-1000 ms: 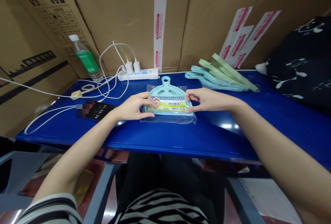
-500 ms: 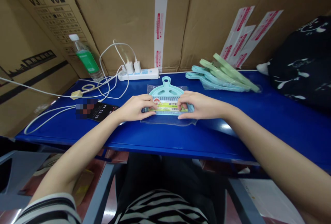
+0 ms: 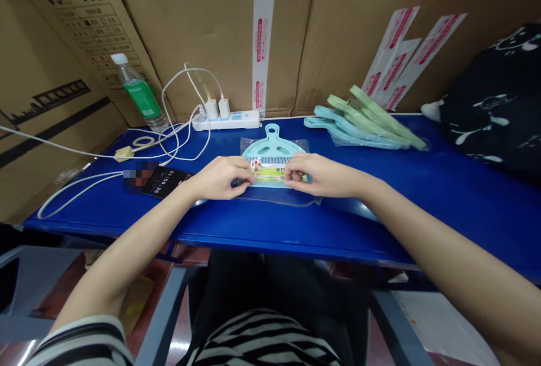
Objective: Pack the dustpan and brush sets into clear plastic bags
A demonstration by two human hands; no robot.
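Observation:
A light blue mini dustpan [image 3: 273, 144] with a small brush lies on the table in a clear plastic bag [image 3: 291, 199], its ringed handle pointing away from me. A white and yellow-green label [image 3: 269, 172] shows across the set. My left hand [image 3: 226, 177] sits at the label's left end, thumb and fingers pinched on the bag. Something small and dark shows beneath its fingers, too hidden to name. On the right part of the label, my right hand [image 3: 310, 175] has its fingers curled and pinched on the bag, covering some of the print.
Several blue and green dustpan sets [image 3: 363, 123] lie behind at the right, near a dark patterned bag [image 3: 494, 101]. At the left are a phone [image 3: 167, 181], a bottle [image 3: 141, 95], white cables and a power strip [image 3: 228, 122]. Cardboard [image 3: 211, 33] walls the back of the blue table [image 3: 262, 228].
My right hand has moved a little left along the label, its fingers drawn closer together. My left hand has barely shifted, and the dustpan set stays in place.

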